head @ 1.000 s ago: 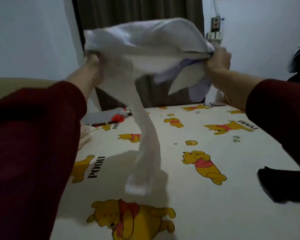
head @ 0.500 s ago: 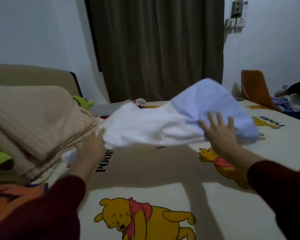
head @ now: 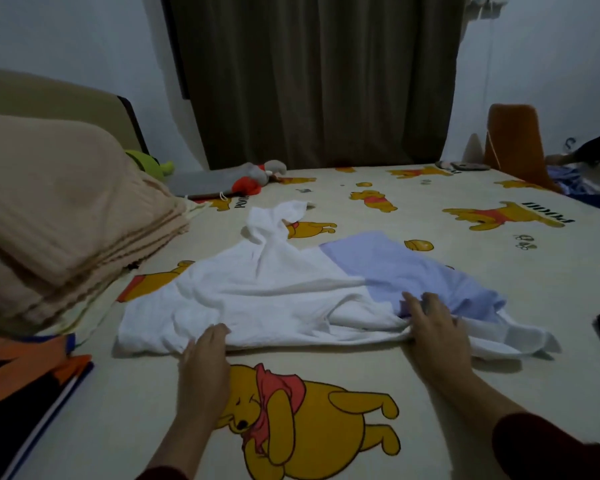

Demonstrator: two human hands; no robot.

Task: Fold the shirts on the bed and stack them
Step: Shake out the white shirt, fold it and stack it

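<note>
Shirt [head: 257, 292], airborne a moment ago, now lies crumpled on the bed [head: 326, 368] ahead of both hands; left hand [head: 207, 355] and right hand [head: 430, 323] press flat-fingered, gripping nothing. Smoothing comes next.

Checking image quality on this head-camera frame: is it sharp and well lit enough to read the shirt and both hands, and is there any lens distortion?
Head view: dim, bluish room light, no glare; the white and lilac shirt reads clearly with soft shadows in its creases; the left hand and right hand are slightly soft; wide-angle bending curves the bed edges and the curtain.
</note>
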